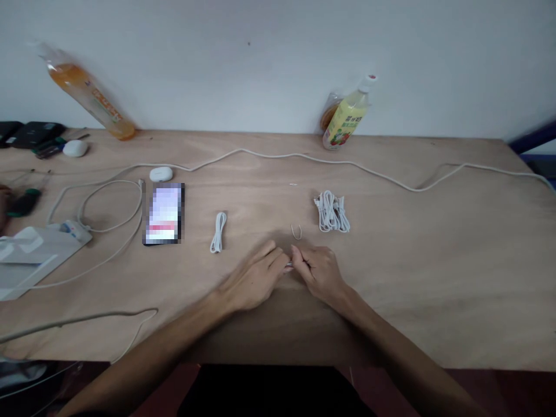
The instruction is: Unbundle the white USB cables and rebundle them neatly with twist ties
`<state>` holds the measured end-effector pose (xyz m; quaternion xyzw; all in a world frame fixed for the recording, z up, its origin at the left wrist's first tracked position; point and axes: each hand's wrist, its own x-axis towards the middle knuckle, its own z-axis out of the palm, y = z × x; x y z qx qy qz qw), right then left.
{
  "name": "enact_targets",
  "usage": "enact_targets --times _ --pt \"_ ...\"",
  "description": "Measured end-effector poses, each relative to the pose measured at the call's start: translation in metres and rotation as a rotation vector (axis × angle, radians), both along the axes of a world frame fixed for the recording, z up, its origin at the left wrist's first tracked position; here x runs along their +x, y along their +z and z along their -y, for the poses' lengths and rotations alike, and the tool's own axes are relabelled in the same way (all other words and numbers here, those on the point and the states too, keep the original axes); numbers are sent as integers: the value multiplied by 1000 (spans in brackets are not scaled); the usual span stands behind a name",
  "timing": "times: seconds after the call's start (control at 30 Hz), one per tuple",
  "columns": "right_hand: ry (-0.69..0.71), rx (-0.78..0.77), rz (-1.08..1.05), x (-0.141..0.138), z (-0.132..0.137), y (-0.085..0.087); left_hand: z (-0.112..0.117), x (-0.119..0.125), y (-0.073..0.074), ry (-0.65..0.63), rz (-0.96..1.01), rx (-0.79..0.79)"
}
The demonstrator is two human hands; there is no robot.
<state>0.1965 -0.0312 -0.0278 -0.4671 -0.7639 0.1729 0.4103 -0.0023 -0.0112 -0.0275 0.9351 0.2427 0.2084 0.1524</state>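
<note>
My left hand [256, 278] and my right hand [319, 272] meet above the table near its front edge, fingers closed. Between their fingertips a small whitish piece [289, 264] shows; most of it is hidden, so its kind is unclear. Just beyond the fingers is a thin, pale U-shaped loop [296, 233]; I cannot tell whether it joins the held piece. To the right lies a pile of bundled white cables [332, 212]. One folded white cable [218, 233] lies by itself on the left. Farther back rests a tiny white strip [293, 184].
A phone [164, 214] and a white earbud case [161, 174] lie left. A long white cord [269, 156] crosses the table [434, 249]. At the wall stand an orange drink bottle [93, 98] and a yellow one [347, 119]. A white power strip [43, 252] sits far left, near another person's hand [4, 200].
</note>
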Motion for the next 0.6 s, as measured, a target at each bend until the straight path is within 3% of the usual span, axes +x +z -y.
enact_targets --times 0.2,0.5,0.6 --pt "-12 46 32 -2 2 -2 1 1 -1 20 -27 -35" --pt "-68 220 111 -3 4 -5 6 5 9 96 204 -432" --pt "-72 229 90 -2 4 -6 9 6 9 80 233 -464"
